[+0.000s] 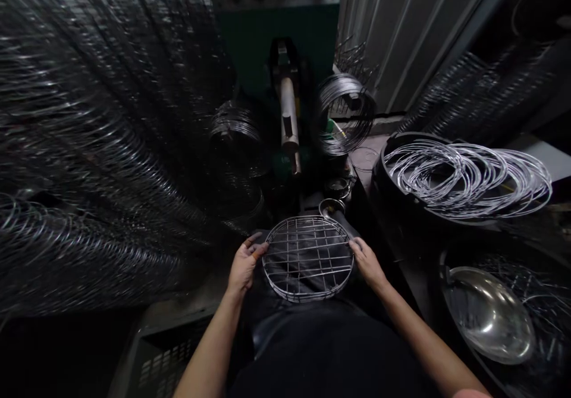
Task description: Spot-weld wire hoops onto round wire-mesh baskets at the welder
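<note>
Pinching opposite edges, the left hand (244, 265) and right hand (368, 261) hold a round wire grid (307, 258) level at its rim, over a dark apron (307, 317). Rightward, a black tub (392, 160) holds loose wire rings (464, 178); below it, a steel bowl (488, 315) lies among wire pieces (530, 279).

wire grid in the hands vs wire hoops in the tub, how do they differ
The wire grid is one round frame with crossing bars; the wire hoops are plain separate rings. The grid sits between left hand and right hand; the hoops lie heaped on the black tub. Both are bright wire.
</note>
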